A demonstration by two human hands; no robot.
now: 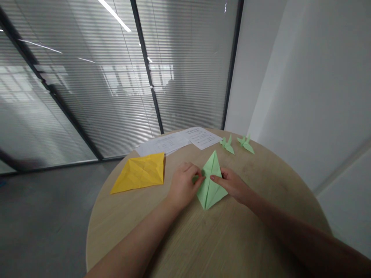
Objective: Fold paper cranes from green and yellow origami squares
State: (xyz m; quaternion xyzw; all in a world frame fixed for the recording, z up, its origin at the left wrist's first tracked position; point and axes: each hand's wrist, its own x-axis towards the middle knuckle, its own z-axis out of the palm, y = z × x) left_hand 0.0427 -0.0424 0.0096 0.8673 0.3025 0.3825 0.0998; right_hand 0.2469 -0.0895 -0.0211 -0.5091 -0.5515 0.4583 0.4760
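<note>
Two bare hands work a pale green, kite-shaped piece of folded paper (213,189) above a round, light wood-grain table (232,243).
The left hand (185,182) pinches the paper's left edge between thumb and forefinger, while the right hand (233,186) grips the right edge, thumb pressed on top and fingers partly hidden behind; the piece sits near the table's middle, one point aimed away from the person, a crease running lengthwise; left of it lies a creased yellow paper sheet (142,172), and beyond are printed white paper sheets (165,143) and two small pale green paper birds (228,146).
</note>
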